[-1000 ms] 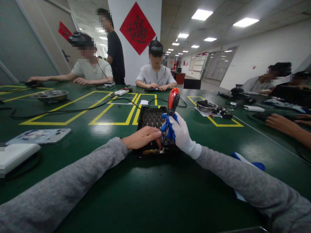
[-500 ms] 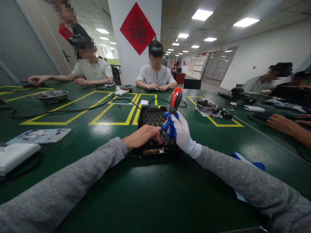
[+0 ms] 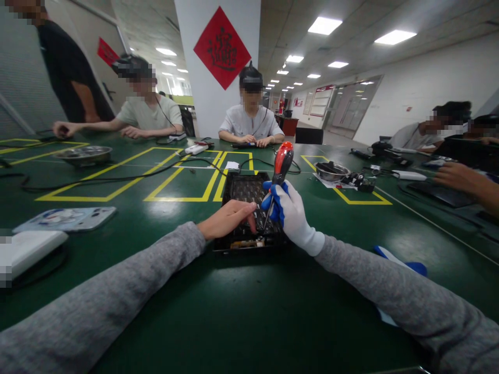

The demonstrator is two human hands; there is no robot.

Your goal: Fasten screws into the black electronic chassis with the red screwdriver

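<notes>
My right hand [image 3: 292, 215] wears a white glove with blue-coated fingers and is closed round a screwdriver [image 3: 283, 162] with a red and black handle. The screwdriver leans, handle up, its thin shaft running down into a black plastic casing [image 3: 251, 182]. Where exactly the tip rests is hard to make out. My bare left hand [image 3: 230, 218] lies over the left side of the casing, thumb stretched out and fingers bent down toward the inside, apart from one another. A brownish strip of parts [image 3: 247, 243] shows along the casing's near edge.
On the green table [image 3: 218, 322] lie a phone [image 3: 66, 218] and a white box [image 3: 31, 252] at left, and a blue-white glove [image 3: 401, 259] by my right forearm. Metal bowls [image 3: 83, 156], cables and small parts stand farther off. Several people sit around the table.
Both my hands and the screwdriver keep almost the same place on the casing. At far left, a standing person in black has moved. A co-worker's hand at right has lifted slightly.
</notes>
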